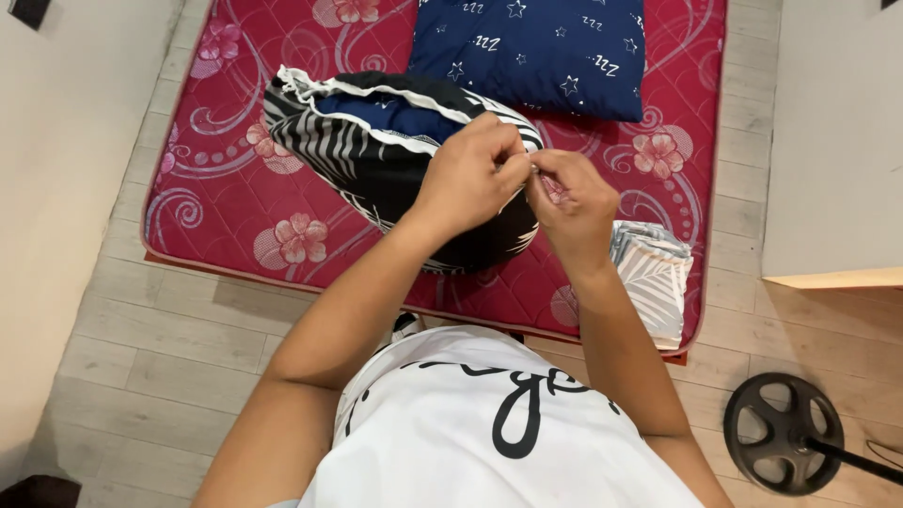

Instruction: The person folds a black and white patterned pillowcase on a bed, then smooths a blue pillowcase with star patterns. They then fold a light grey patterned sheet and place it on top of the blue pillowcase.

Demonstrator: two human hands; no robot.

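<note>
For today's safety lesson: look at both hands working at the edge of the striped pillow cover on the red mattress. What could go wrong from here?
1. Both hands, left and right, pinch the edge of the striped cover close together, so a finger might get nipped.
2. The blue pillow inside bulges at the opening, so its fabric may snag.

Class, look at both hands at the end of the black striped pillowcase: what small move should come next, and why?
Probably draw the zip along the open edge. Both hands, left hand and right hand, pinch together at one end of the pillowcase, while its white-edged opening still gapes and shows the blue pillow inside.
</note>
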